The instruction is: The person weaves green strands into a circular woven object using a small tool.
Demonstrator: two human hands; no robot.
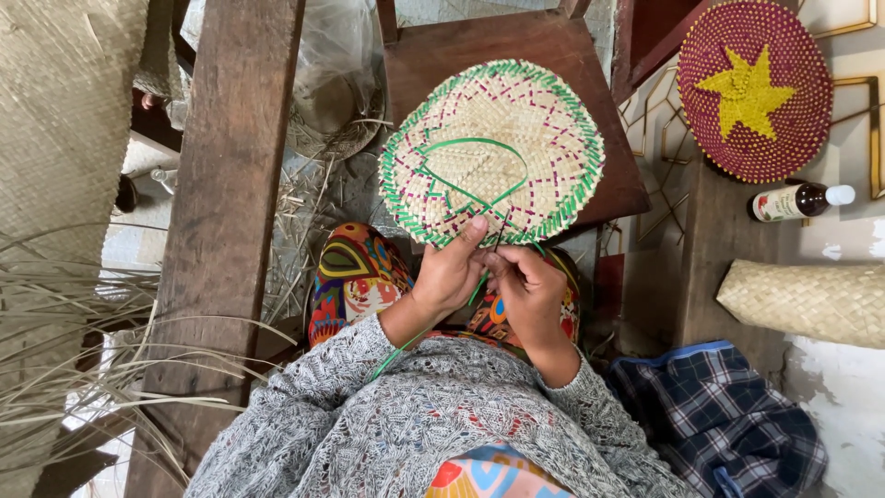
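A round woven straw fan (516, 129) with a green edge and purple flecks leans against a dark wooden chair seat (599, 83). A green strip (475, 146) loops across its face and runs down to my hands. My left hand (449, 272) pinches the fan's lower rim with its thumb up. My right hand (527, 288) is closed on the green strip just below the rim, touching the left hand. The strip's tail (396, 355) trails down past my left wrist over my grey knitted sleeve.
A wide wooden plank (226, 212) stands on the left beside loose dry straw (64, 350) and a woven mat (64, 111). On the right are a purple round mat with a yellow star (756, 88), a small brown bottle (797, 201), a woven pouch (802, 300) and plaid cloth (719, 415).
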